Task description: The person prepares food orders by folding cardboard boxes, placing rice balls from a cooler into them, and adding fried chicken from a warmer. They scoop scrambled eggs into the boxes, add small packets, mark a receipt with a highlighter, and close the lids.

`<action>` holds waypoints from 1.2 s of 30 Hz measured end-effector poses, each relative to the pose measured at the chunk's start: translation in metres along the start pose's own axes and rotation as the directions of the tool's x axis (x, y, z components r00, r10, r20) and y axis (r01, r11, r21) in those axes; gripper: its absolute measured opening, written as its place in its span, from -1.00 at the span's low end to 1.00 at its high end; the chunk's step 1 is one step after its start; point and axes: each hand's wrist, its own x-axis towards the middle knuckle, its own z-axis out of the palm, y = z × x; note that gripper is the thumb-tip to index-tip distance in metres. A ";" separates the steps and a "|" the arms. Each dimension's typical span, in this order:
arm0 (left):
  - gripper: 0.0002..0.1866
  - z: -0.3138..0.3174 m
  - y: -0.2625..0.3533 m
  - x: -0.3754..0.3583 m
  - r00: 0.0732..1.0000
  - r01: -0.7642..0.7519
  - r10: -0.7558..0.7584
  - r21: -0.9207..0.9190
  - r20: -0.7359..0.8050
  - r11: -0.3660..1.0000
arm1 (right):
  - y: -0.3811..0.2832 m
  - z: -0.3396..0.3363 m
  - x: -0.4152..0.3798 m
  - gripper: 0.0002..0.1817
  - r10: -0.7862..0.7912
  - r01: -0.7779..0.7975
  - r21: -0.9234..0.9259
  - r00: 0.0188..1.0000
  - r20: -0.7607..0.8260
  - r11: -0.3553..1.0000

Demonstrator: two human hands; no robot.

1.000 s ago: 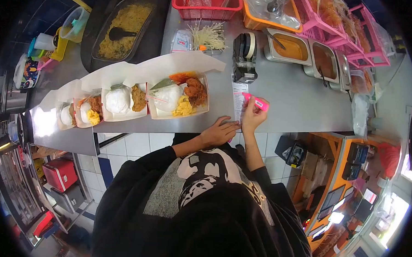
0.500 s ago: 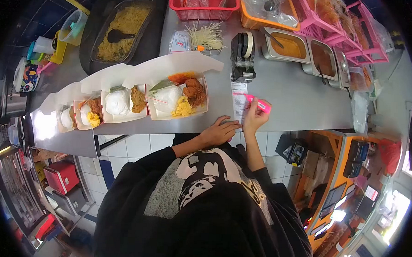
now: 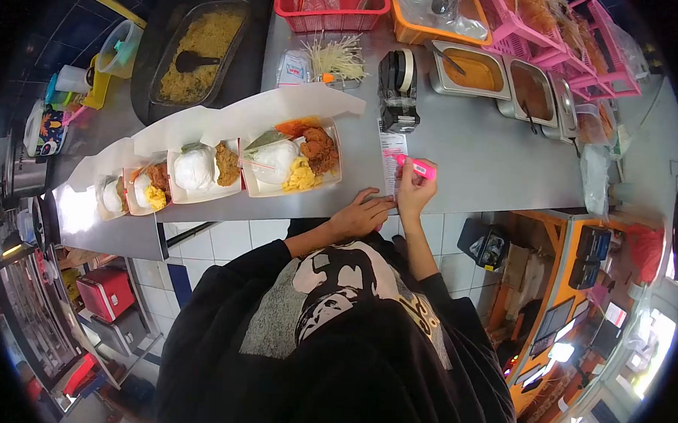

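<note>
A pink highlighter (image 3: 424, 169) is gripped in my right hand (image 3: 413, 196), its tip at the printed paper slip (image 3: 391, 168). Pink colour shows across the upper lines of that slip. My left hand (image 3: 361, 215) lies with fingers stretched out at the slip's lower end, by the counter's front edge. Just beyond the slip stands a black tape dispenser (image 3: 399, 93). To the left, open paper boxes hold food; the nearest box (image 3: 257, 191) contains white rice (image 3: 274, 162), yellow scrambled egg (image 3: 301, 177) and brown fried pieces (image 3: 320, 152).
Behind are a red basket (image 3: 332, 22), an orange basket (image 3: 415, 36) and enoki-like pale sticks (image 3: 338, 60). Metal pans of sauce (image 3: 473, 74) sit back right beside a pink rack (image 3: 579, 78). A dark tray of yellow rice (image 3: 199, 43) stands back left. The steel counter (image 3: 492, 173) ends before my body.
My right hand has shifted slightly left, bringing the highlighter tip onto the slip. Pink marking now shows on its upper lines. My left hand stays nearly in place.
</note>
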 end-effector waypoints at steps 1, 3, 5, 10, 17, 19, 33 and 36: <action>-0.89 -0.001 0.000 0.001 1.000 -0.003 0.003 0.007 0.000 1.000 | -0.001 -0.001 0.000 -0.87 -0.006 0.006 0.016 1.000 -0.014 1.000; -0.90 0.000 -0.001 0.000 1.000 0.010 -0.010 -0.017 0.014 1.000 | -0.002 -0.003 -0.002 -0.87 -0.016 0.018 0.047 0.999 -0.040 0.999; -0.93 0.002 0.001 -0.001 0.999 0.035 -0.032 -0.082 0.044 0.996 | -0.002 -0.003 -0.005 -0.87 -0.002 0.004 0.082 1.000 -0.020 0.997; -0.93 0.000 0.000 0.000 0.998 0.037 -0.033 -0.079 0.051 0.996 | 0.006 -0.003 -0.005 -0.86 -0.038 0.037 0.023 0.999 0.038 0.999; -0.84 -0.001 -0.001 0.001 0.999 0.005 -0.005 0.006 0.053 1.000 | 0.000 -0.005 -0.005 -0.87 0.050 -0.049 0.056 0.999 -0.011 0.997; -0.83 0.000 -0.001 0.000 0.998 0.013 -0.012 -0.019 0.055 1.000 | 0.004 -0.007 -0.005 -0.88 0.022 -0.022 0.038 1.000 0.002 0.999; -0.82 -0.002 -0.001 0.002 0.999 0.027 -0.025 -0.037 0.036 0.999 | 0.011 -0.010 -0.010 -0.89 -0.075 0.075 -0.008 0.997 -0.008 0.997; -0.83 0.000 0.000 0.002 0.999 0.020 -0.019 -0.033 0.033 0.999 | 0.005 -0.011 -0.009 -0.90 -0.102 0.104 -0.129 0.995 0.025 0.986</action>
